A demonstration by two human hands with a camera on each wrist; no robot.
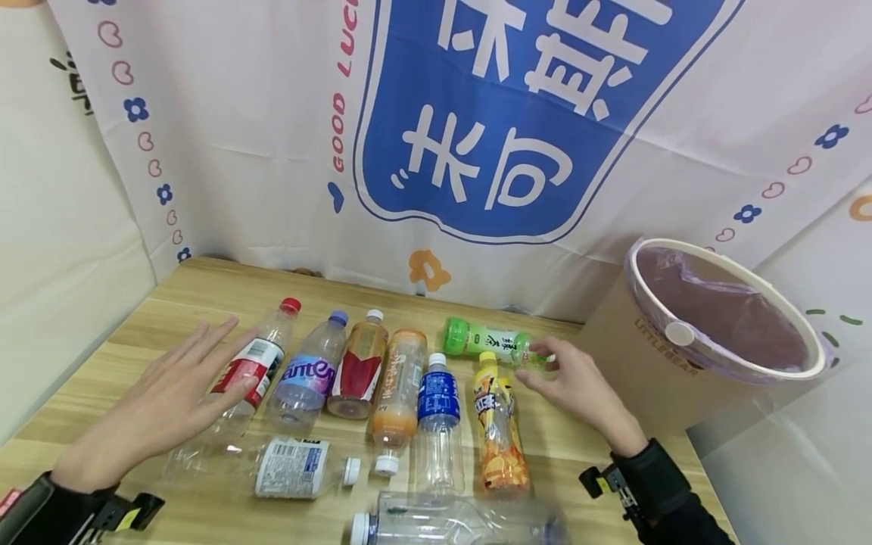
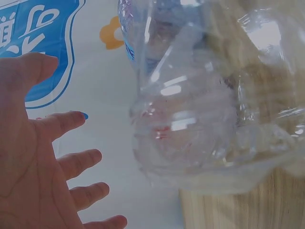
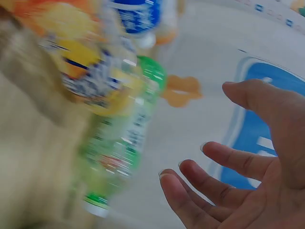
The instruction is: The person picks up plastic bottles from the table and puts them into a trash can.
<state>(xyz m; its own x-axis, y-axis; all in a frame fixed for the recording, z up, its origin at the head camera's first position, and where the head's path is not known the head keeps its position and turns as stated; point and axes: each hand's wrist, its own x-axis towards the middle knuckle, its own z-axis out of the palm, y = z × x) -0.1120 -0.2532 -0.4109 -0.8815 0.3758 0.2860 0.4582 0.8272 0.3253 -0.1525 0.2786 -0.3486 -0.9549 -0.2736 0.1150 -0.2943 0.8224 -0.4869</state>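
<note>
Across the top of the frame we see a pale, creased cloth hanging behind a wood-grain table. At upper centre it carries a blue emblem with white characters, red lettering to its left and an orange flower below. Outlined hearts and small blue flowers run down both sides. At far left we find a cream wall covering; the light looks soft.

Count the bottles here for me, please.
9. Row from left: red-capped, blue-capped, brown, orange, blue-labelled, yellow-capped; behind, right: green; in front: white-labelled, clear. The bin may hide more.
</note>
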